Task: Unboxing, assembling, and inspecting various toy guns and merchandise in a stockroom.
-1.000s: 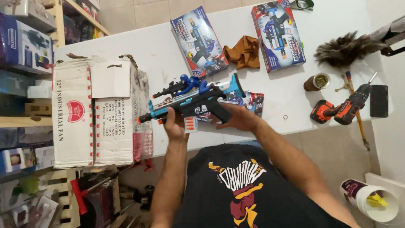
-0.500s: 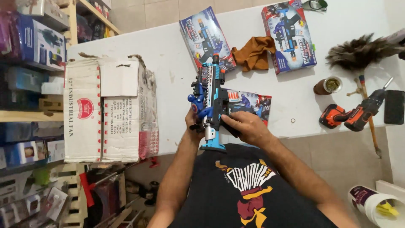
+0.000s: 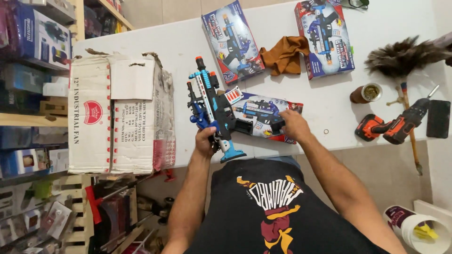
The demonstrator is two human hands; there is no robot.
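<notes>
Two hands busy: left hand (image 3: pixel 205 141) fingers gripping blue toy gun (image 3: pixel 212 113) upright; right hand (image 3: pixel 292 124) fingers, at three o'clock, pressing toy box (image 3: pixel 263 115) flat on desk (image 3: pixel 141 37).

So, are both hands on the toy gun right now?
No: only the left hand grips the toy gun; the right hand rests on the toy box lying on the table.
</notes>
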